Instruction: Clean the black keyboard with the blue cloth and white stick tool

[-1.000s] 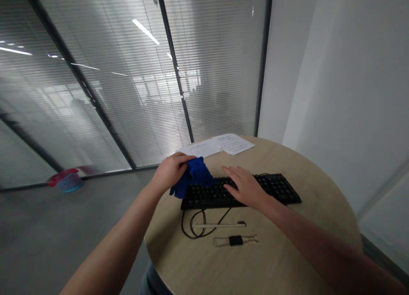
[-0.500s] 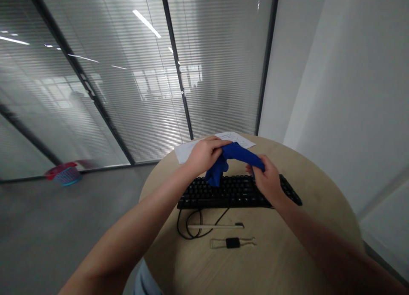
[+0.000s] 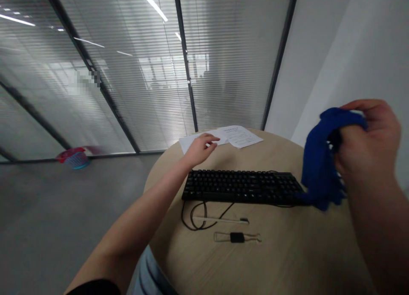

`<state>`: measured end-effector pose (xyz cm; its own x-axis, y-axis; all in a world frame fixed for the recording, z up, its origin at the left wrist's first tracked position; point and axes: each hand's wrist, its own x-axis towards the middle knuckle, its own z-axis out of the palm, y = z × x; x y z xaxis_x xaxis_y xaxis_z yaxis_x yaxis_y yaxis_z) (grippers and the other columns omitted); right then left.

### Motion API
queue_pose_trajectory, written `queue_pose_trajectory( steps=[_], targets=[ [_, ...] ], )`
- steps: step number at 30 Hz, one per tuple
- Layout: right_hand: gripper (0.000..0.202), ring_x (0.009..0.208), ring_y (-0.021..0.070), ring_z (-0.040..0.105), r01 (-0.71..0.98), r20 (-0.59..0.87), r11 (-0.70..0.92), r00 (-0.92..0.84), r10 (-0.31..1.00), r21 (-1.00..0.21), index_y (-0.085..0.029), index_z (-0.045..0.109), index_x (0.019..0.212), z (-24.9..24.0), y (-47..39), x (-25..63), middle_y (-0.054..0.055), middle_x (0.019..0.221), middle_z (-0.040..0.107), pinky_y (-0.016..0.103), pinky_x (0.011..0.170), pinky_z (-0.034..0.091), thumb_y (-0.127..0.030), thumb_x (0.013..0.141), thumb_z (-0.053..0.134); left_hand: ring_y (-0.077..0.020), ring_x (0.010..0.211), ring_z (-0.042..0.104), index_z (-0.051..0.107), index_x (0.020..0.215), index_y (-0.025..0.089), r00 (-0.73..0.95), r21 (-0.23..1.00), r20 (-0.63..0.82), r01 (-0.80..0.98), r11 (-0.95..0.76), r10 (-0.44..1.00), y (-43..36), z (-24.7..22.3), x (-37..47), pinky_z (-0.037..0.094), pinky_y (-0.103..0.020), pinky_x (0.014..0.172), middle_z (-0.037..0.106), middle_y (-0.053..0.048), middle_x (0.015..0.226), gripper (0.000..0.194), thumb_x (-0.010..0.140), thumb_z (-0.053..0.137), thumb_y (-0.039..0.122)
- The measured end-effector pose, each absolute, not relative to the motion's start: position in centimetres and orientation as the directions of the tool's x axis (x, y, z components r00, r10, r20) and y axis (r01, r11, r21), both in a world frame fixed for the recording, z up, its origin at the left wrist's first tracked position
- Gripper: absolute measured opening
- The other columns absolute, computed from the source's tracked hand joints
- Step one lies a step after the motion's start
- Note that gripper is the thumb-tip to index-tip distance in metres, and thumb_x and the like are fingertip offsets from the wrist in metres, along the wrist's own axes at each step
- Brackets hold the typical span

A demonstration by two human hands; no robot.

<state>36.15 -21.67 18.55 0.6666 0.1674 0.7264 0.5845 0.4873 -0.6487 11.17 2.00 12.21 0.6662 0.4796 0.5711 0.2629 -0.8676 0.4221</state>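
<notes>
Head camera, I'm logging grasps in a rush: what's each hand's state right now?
Left hand: open, holding nothing.
Right hand: closed, holding the blue cloth.

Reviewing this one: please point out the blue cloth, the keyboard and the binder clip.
Blue cloth (image 3: 319,165): head view, on its hanging folds.
Keyboard (image 3: 238,186): head view, mid-keys.
Binder clip (image 3: 237,237): head view, on its black body.

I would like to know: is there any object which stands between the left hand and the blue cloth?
Nothing visible stands between the left hand and the blue cloth. The keyboard and the papers lie flat on the table. The cloth hangs from the right hand.
</notes>
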Motion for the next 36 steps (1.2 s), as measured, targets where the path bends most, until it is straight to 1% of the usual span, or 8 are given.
queue_pose_trajectory(
  steps=[5, 8, 12, 16, 20, 26, 33, 36],
  targets=[
    [0.036, 0.055, 0.0102, 0.055, 0.598, 0.495, 0.095, 0.552, 0.671, -0.796, -0.025, 0.071, 0.108, 16.7, -18.0, 36.1, 0.0, 0.077, 0.067, 0.022, 0.049, 0.041, -0.015, 0.077, 0.056, -0.0191, 0.095, 0.067, 0.076, 0.104, 0.017, 0.554, 0.514, 0.481, 0.45, -0.73, 0.68, 5.3, 6.4, 7.3, 0.058, -0.034, 0.089, 0.071, -0.009, 0.108, 0.025, 0.092, 0.054, 0.017],
    [0.038, 0.055, 0.0121, 0.058, 0.632, 0.328, -0.003, 0.407, 0.853, -0.775, -0.021, 0.074, 0.109, 13.0, -13.7, 35.1, 0.002, 0.077, 0.071, 0.024, 0.055, 0.046, -0.019, 0.074, 0.059, -0.0208, 0.103, 0.067, 0.078, 0.1, 0.019, 0.606, 0.475, 0.437, 0.472, -0.743, 0.665, 5.7, 3.9, 6.5, 0.053, -0.037, 0.1, 0.071, -0.009, 0.11, 0.023, 0.088, 0.059, 0.015],
    [0.034, 0.083, 0.0178, 0.067, 0.689, 0.37, 0.144, 0.191, 0.909, -0.71, -0.02, 0.078, 0.095, 7.8, -9.2, 33.2, 0.003, 0.095, 0.074, 0.032, 0.08, 0.054, -0.016, 0.071, 0.054, -0.023, 0.11, 0.065, 0.079, 0.103, 0.018, 0.644, 0.443, 0.447, 0.444, -0.778, 0.622, 5.5, 2.7, 6.2, 0.049, -0.039, 0.104, 0.069, -0.011, 0.118, 0.024, 0.09, 0.058, 0.02],
    [0.036, 0.095, 0.0185, 0.067, 0.692, 0.278, 0.138, 0.094, 0.956, -0.708, -0.021, 0.076, 0.106, 4.9, -8.3, 31.8, 0.005, 0.105, 0.073, 0.035, 0.092, 0.052, -0.019, 0.077, 0.054, -0.0224, 0.108, 0.066, 0.077, 0.107, 0.018, 0.764, 0.452, 0.377, 0.341, -0.824, 0.523, 4.8, 3.1, 6.5, 0.05, -0.039, 0.102, 0.069, -0.01, 0.119, 0.026, 0.091, 0.058, 0.025],
    [0.047, 0.084, 0.0156, 0.066, 0.676, 0.25, 0.099, 0.129, 0.96, -0.73, -0.02, 0.063, 0.127, 4.1, -8.8, 30.9, 0.006, 0.1, 0.072, 0.031, 0.083, 0.052, -0.032, 0.082, 0.062, -0.0222, 0.106, 0.066, 0.073, 0.116, 0.02, 0.869, 0.432, 0.286, 0.26, -0.864, 0.404, 4.5, 3.6, 7.0, 0.051, -0.038, 0.098, 0.071, -0.009, 0.115, 0.03, 0.092, 0.059, 0.03],
    [0.03, 0.08, 0.0162, 0.063, 0.657, 0.373, 0.107, 0.279, 0.885, -0.746, -0.017, 0.065, 0.091, 3.8, -8.9, 30.6, 0.004, 0.085, 0.068, 0.03, 0.08, 0.05, -0.044, 0.078, 0.065, -0.023, 0.103, 0.068, 0.072, 0.119, 0.021, 0.878, 0.424, 0.252, 0.278, -0.862, 0.407, 4.5, 3.7, 7.0, 0.051, -0.038, 0.095, 0.073, -0.009, 0.113, 0.032, 0.092, 0.061, 0.035],
    [0.044, 0.073, 0.0143, 0.061, 0.061, 0.222, 0.214, 0.337, 0.915, -0.975, -0.02, 0.059, 0.105, 6.4, -9.4, 31.4, 0.005, 0.094, 0.066, 0.028, 0.064, 0.051, -0.057, 0.082, 0.058, -0.0215, 0.09, 0.071, 0.075, 0.11, 0.02, 0.758, 0.613, 0.225, 0.378, -0.694, 0.612, 5.7, 3.4, 6.2, 0.055, -0.035, 0.083, 0.077, -0.007, 0.106, 0.029, 0.092, 0.058, 0.034],
    [0.044, 0.055, 0.0091, 0.05, 0.015, 0.16, 0.161, 0.234, 0.959, -0.987, -0.023, 0.052, 0.118, 6.9, -9.6, 31.7, 0.001, 0.083, 0.062, 0.022, 0.05, 0.042, -0.054, 0.086, 0.053, -0.0217, 0.092, 0.071, 0.076, 0.107, 0.02, 0.716, 0.632, 0.243, 0.396, -0.667, 0.655, 6.1, 3.3, 6.1, 0.055, -0.036, 0.086, 0.077, -0.007, 0.106, 0.028, 0.091, 0.057, 0.033]
  ],
)
